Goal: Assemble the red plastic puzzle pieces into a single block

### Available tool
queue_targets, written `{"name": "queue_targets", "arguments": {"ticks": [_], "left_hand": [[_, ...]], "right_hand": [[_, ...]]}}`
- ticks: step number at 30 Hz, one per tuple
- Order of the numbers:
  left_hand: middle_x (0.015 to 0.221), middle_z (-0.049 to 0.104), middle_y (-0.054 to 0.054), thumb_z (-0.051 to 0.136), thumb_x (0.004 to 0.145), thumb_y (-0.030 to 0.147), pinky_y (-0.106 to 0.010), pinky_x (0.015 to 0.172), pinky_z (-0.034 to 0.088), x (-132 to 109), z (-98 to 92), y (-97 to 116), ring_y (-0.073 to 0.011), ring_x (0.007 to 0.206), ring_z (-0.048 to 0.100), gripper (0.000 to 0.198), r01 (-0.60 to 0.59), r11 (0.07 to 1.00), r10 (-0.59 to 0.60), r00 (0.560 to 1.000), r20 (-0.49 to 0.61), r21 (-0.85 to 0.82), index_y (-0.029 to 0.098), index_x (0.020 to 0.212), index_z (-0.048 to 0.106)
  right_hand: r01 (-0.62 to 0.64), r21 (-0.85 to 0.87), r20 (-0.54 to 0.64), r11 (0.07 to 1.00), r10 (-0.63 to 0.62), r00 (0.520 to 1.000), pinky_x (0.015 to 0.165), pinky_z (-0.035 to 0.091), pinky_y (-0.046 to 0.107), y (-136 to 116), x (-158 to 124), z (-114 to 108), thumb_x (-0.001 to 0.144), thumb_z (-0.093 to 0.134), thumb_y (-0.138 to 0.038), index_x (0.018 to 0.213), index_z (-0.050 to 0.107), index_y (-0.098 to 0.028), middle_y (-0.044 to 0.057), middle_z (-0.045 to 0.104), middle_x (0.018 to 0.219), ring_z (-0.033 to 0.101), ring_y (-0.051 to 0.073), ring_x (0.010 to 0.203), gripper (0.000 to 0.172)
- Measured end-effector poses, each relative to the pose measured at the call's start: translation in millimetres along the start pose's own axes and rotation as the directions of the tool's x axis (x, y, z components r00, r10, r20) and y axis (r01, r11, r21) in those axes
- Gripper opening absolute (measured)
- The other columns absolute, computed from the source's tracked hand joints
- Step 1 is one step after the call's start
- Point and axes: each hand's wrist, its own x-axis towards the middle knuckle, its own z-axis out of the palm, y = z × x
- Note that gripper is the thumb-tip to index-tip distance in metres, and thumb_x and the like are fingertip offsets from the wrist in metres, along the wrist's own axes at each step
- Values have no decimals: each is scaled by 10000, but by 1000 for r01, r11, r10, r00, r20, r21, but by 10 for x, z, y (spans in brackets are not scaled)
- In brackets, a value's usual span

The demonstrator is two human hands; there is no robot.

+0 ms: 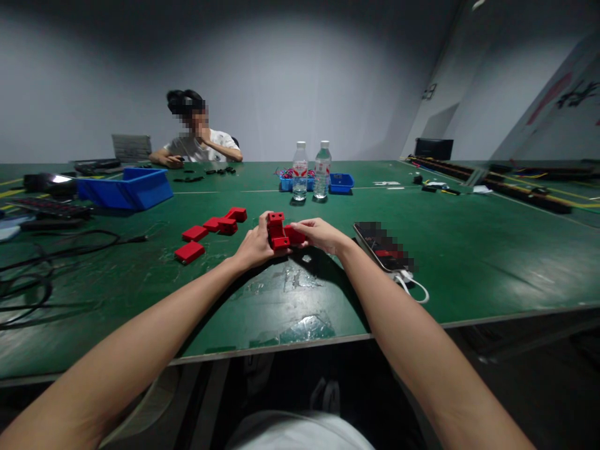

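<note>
Close above the green table, my left hand (254, 242) is closed around a red bracket-shaped block (277, 231) that has small holes in its ends. My right hand (321, 234) pinches a second red block (294, 235), which sits against the open side of the bracket. Whether the two pieces are joined I cannot tell. To the left of my hands lie several loose red blocks (195, 234) in a rough slanting row.
A phone (382, 245) with a white cable lies right of my arms. Two water bottles (299, 172) stand ahead before a small blue tray (341, 182). A blue bin (126, 189) and black cables (28, 275) occupy the left. A person (197, 137) sits across the table (492, 250).
</note>
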Motion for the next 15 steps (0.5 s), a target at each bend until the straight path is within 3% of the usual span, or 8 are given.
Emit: {"name": "queue_targets", "arguments": {"ticks": [5,15], "left_hand": [[1161,623,-144,722,635,531,-440,842,510,4,4,-2,-310,974,674,998,-6,1000,6,1000,3,-8,222,1374,126],[1154,632,-143,735,629,518,-460,866,505,1,11,-21,-319,1000,667,1006,-18,1000,18,1000,-4,-26,230,1382,133]], "right_hand": [[44,67,-142,997,-34,989,387,371,182,-25,35,32,915,516,-421,752,607,-117,35,626,591,605,112,482,357],[23,164,-22,986,-20,1000,436,383,199,-83,-24,81,900,562,-382,708,614,-115,42,627,589,614,115,519,333]]}}
